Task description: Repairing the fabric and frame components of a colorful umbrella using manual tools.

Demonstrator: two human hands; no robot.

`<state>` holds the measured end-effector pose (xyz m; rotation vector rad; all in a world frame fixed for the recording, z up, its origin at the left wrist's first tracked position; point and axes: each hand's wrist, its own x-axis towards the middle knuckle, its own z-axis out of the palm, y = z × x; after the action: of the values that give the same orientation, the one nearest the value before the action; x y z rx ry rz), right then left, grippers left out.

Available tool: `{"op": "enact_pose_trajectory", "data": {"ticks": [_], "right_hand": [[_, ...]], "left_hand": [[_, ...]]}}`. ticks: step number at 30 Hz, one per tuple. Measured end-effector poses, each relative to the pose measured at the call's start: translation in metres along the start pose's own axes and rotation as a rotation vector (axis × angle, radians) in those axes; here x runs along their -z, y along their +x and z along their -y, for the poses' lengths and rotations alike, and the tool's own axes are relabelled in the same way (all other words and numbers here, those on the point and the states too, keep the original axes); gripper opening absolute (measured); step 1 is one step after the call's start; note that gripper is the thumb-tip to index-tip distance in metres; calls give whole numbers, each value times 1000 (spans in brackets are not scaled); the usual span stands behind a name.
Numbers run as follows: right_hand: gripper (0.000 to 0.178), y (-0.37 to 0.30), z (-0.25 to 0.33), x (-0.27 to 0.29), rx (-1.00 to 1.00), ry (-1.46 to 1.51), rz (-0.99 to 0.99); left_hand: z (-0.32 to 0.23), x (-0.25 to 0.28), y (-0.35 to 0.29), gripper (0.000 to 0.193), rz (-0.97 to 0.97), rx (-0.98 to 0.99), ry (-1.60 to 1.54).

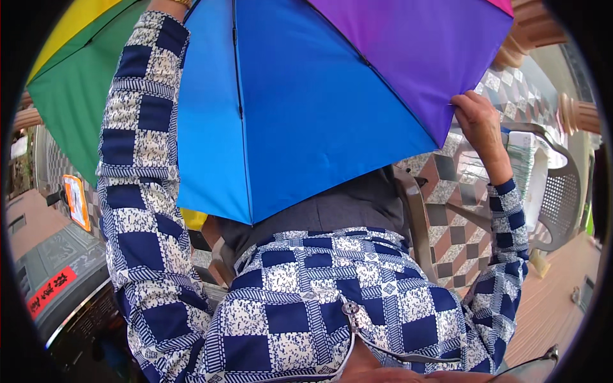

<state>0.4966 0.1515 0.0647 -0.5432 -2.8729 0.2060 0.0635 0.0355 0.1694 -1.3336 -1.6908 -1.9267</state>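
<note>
A multicoloured umbrella is spread open across my lap, its panels running from yellow and green through light and dark blue to purple and pink. Thin dark ribs run along the seams on the side facing me. My right hand pinches the hem of the purple panel near its corner, fingers closed on the cloth. My left arm reaches up over the green and light blue panels. Only the wrist shows at the top edge, with a gold-coloured band; the left hand itself is beyond the picture.
I sit in a brown armchair. A grey plastic chair with white cloth on it stands at the right. Patterned tiles cover the floor. To the left are a dark cabinet-like thing with a red strip and an orange-framed panel.
</note>
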Motion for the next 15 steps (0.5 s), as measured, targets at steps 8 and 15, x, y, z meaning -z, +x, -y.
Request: {"op": "enact_pose_trajectory", "data": {"ticks": [8, 15], "right_hand": [[9, 24, -58, -23, -103, 14, -10], [12, 23, -57, -18, -213, 73, -38]], "left_hand": [[28, 24, -41, 17, -61, 104, 368], [45, 86, -215, 30, 678, 902, 518]]}}
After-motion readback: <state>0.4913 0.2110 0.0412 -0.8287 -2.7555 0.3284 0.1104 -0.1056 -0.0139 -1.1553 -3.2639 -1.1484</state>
